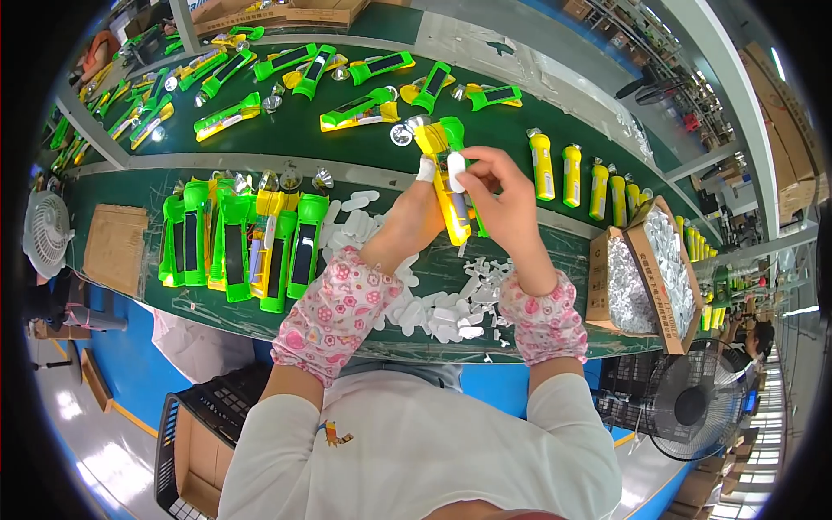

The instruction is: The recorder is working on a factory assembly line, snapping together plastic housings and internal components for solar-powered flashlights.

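In my left hand (409, 218) is an opened yellow and green flashlight (454, 215), held upright over the bench with its inside showing. A shiny reflector (401, 134) hangs loose at its top end. My right hand (505, 204) pinches a small white oval plastic piece (457, 172) between thumb and fingers, against the open housing. Whether the piece is seated there I cannot tell. Below my hands lie a heap of white oval pieces (438, 316) and a pile of smaller white parts (481, 282). Left of them stand several opened green and yellow flashlights (234, 247) in a row.
More opened flashlights (360, 111) lie across the green bench (286, 147). Several closed yellow flashlights (542, 165) stand in a line at right. Cardboard boxes (598, 299) of small parts sit at the right edge. Fans (691, 406) stand at both sides; a black crate (169, 451) is below left.
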Action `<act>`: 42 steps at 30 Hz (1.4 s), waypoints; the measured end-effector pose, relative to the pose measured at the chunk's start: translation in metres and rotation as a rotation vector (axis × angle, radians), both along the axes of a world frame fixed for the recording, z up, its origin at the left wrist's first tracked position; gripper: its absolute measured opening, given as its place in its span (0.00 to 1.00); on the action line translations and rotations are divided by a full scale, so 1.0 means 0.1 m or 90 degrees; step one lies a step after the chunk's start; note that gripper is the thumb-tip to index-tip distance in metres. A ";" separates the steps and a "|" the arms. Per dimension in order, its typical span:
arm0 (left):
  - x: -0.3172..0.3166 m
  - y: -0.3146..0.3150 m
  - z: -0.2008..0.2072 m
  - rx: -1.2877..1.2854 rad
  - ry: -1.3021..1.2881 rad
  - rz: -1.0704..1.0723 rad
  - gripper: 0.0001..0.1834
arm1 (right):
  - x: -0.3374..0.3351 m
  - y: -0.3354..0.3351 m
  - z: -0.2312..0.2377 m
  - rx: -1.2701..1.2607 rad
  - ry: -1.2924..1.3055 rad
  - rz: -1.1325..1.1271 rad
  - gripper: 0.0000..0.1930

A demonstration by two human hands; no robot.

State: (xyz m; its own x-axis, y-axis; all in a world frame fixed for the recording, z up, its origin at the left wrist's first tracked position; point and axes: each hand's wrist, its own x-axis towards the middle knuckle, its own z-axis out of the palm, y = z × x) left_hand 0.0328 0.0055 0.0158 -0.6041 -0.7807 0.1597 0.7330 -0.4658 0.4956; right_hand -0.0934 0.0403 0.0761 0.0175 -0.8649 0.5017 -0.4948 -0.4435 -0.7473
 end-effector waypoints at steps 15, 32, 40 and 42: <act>0.00 -0.03 -0.15 -0.103 0.010 0.077 0.26 | -0.11 0.05 -0.03 -0.052 0.050 0.091 0.16; -0.20 -0.01 0.05 0.129 -0.077 0.289 0.10 | -0.22 0.22 -0.33 -0.046 0.119 0.002 0.20; -0.20 0.00 -0.13 0.104 0.055 0.202 0.16 | 0.02 0.39 -0.40 0.026 0.234 -0.112 0.27; -0.22 0.02 -0.12 0.100 0.006 0.228 0.16 | -0.03 0.36 -0.48 0.042 0.237 -0.115 0.28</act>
State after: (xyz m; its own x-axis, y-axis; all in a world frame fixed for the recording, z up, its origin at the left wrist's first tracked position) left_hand 0.0104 0.0073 0.0035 -0.2882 -0.9572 0.0264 0.8672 -0.2492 0.4311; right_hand -0.0962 0.0766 0.0283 0.0325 -0.9010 0.4326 -0.8017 -0.2819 -0.5271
